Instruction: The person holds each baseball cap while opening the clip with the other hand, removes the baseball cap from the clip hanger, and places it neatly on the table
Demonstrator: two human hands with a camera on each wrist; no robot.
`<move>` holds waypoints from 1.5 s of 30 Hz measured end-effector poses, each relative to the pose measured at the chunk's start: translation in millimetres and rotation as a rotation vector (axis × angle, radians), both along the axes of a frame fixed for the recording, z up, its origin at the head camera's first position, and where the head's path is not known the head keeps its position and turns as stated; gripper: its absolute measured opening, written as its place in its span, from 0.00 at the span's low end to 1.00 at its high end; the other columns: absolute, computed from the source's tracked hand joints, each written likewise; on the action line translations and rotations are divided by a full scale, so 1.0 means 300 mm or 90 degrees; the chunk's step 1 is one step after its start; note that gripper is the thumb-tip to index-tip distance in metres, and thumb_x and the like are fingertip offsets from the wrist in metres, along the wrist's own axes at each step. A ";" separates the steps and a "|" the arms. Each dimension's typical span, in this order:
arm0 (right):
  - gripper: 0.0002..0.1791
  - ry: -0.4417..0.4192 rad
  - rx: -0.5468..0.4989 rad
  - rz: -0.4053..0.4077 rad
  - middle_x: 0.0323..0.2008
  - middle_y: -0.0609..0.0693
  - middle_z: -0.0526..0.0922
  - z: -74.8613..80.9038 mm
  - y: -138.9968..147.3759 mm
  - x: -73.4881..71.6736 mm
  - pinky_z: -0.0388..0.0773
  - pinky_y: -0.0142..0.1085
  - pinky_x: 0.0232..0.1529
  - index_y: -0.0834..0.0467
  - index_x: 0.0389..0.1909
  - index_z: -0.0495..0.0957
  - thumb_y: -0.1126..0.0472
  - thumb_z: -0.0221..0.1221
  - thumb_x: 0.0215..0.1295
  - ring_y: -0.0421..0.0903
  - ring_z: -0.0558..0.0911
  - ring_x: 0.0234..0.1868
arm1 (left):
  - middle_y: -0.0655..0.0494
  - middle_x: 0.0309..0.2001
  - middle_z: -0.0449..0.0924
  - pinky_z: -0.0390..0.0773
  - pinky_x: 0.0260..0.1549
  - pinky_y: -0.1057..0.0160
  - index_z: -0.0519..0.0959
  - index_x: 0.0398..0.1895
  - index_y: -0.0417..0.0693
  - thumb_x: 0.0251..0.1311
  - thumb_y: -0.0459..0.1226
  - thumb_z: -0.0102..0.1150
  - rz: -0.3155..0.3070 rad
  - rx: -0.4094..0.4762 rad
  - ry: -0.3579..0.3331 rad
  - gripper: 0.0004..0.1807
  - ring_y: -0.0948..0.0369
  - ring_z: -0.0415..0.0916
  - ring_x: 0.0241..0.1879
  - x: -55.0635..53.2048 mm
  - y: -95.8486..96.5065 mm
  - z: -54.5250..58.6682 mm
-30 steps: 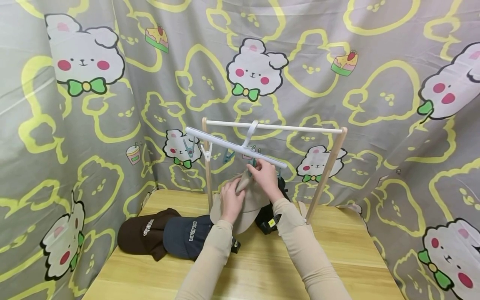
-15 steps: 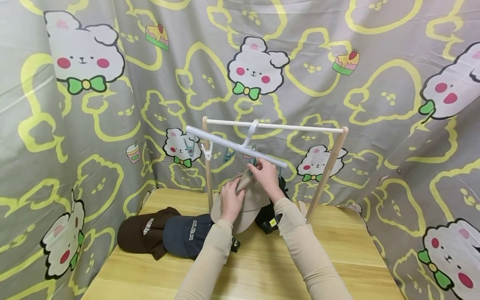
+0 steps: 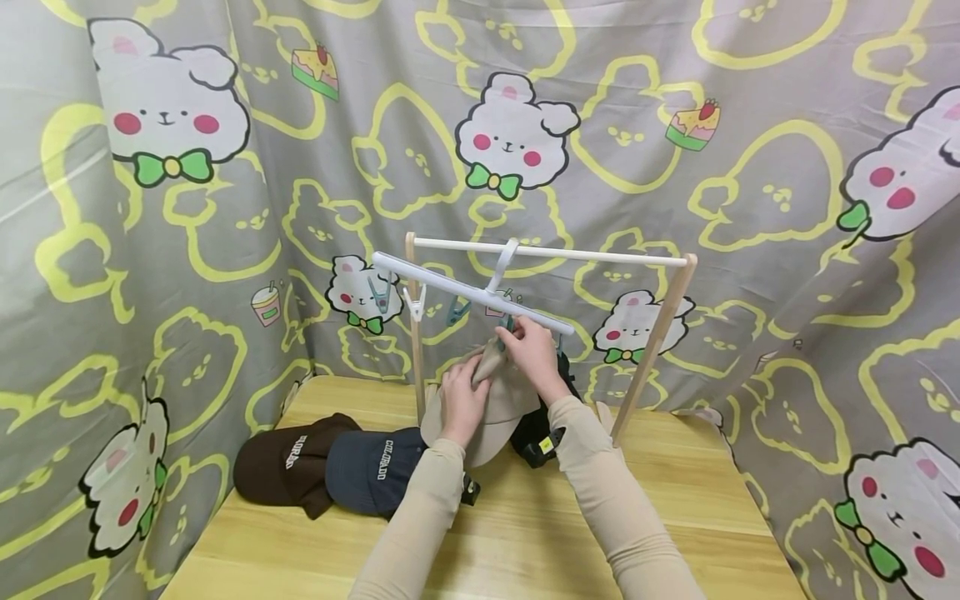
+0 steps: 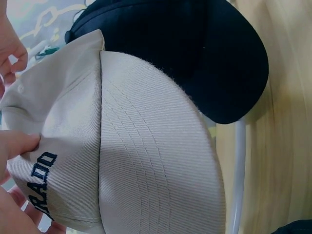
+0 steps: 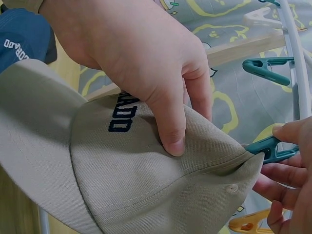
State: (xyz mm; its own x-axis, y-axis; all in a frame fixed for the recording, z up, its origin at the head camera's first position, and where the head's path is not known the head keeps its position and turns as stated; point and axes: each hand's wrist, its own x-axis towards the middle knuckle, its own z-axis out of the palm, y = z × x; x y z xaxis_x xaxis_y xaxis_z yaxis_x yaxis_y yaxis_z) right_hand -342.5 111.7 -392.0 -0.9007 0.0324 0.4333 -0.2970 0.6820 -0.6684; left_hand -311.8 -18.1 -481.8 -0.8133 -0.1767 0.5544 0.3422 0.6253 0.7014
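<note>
A beige baseball cap [image 3: 495, 417] with dark lettering hangs below a pale clip hanger [image 3: 450, 282]. My left hand [image 3: 462, 398] grips the crown, its thumb pressed beside the lettering in the right wrist view. With thumb and fingers, my right hand [image 3: 531, 350] pinches a green clip [image 5: 273, 150] on the hanger. That clip's tip sits at the folded edge of the beige crown. Behind the beige cap is a black cap [image 4: 180, 53], partly covered by it in the left wrist view. The hanger tilts down toward the right.
The hanger hooks over the white bar [image 3: 600, 256] of a wooden-legged rack [image 3: 660, 333]. A white clip [image 3: 415, 304] and other green clips dangle from its left part; an orange clip [image 5: 248, 224] shows low. Brown [image 3: 277, 467] and navy [image 3: 367, 473] caps overlap on the table [image 3: 517, 542].
</note>
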 end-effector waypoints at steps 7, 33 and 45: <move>0.18 -0.007 0.001 -0.004 0.35 0.56 0.87 -0.004 0.002 0.000 0.79 0.45 0.37 0.57 0.37 0.80 0.45 0.60 0.65 0.53 0.83 0.37 | 0.45 0.47 0.81 0.73 0.44 0.46 0.80 0.58 0.52 0.58 0.38 0.66 0.001 -0.003 -0.011 0.22 0.45 0.75 0.46 0.007 0.000 0.005; 0.17 -0.012 0.006 0.001 0.32 0.54 0.86 -0.018 0.005 -0.002 0.73 0.36 0.27 0.56 0.32 0.77 0.45 0.58 0.67 0.49 0.80 0.28 | 0.45 0.48 0.81 0.74 0.42 0.48 0.79 0.58 0.50 0.58 0.38 0.66 -0.009 0.010 -0.016 0.22 0.47 0.74 0.44 0.018 -0.001 -0.007; 0.17 -0.021 0.000 0.007 0.32 0.54 0.85 -0.005 0.003 0.008 0.72 0.37 0.29 0.56 0.30 0.75 0.45 0.58 0.68 0.50 0.79 0.29 | 0.45 0.48 0.81 0.74 0.42 0.49 0.79 0.58 0.50 0.58 0.38 0.66 -0.007 0.011 -0.021 0.23 0.47 0.74 0.44 0.021 -0.001 -0.007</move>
